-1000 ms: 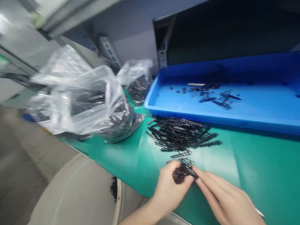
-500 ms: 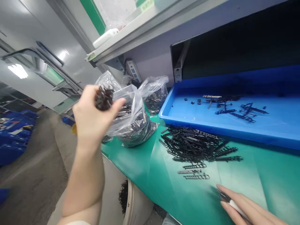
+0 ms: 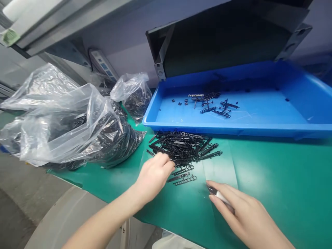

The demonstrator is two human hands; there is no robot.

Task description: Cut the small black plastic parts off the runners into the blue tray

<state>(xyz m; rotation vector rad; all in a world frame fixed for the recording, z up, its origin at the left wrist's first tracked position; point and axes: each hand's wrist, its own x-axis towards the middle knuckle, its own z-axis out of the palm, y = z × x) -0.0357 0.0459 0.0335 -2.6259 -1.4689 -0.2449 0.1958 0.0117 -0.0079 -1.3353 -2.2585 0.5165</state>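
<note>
At the near left edge of a heap of thin black plastic strips [image 3: 181,147] with holes and rings is my left hand [image 3: 155,174]. Its fingers curl down onto the strips, and the fingertips, with whatever they pinch, are hidden. A few strips [image 3: 184,180] lie apart just in front of the heap, right of this hand. My right hand [image 3: 238,211] is closed round a slim pen-like tool [image 3: 220,196] with a white and black body. The tool's dark tip points left over the green tabletop, short of the loose strips.
Behind the heap stands a blue tray [image 3: 233,129] with several black pieces inside. Clear plastic bags [image 3: 114,138] of black parts sit at the left, another bag [image 3: 135,97] beside the tray. A shelf [image 3: 59,24] overhangs, and a pale round bin [image 3: 70,214] stands below the table edge.
My left hand, raised near the bags with a clump of small dark pieces, has come down right to the heap; the clump no longer shows. My view has turned right. My right hand keeps the tool.
</note>
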